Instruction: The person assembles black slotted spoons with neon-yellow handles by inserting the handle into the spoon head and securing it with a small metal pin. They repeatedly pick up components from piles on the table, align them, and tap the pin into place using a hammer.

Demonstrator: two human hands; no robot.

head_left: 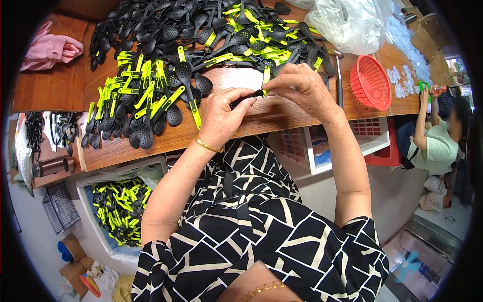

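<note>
Near the table's front edge, my left hand (222, 111) is closed on a small black slotted spoon (243, 98). My right hand (303, 90) meets it with thumb and fingers pinched around a lime-green handle (266, 75) at the spoon's end. The fingers hide the spot where green and black meet. To the left of my left hand lies a loose heap of black spoons with lime-green handles (146, 95). A long slotted spoon (184, 74) rests across that heap's right side. Behind my hands a large pile of black spoon heads (161, 30) covers the table.
On the right stand a red basket (370, 83) and a black-handled hammer (338, 75), with a clear plastic bag (347, 25) behind. Below the table, a lined bin (121, 211) holds many green-handled spoons; a white crate (322, 151) sits at right. Another person (435, 143) works far right.
</note>
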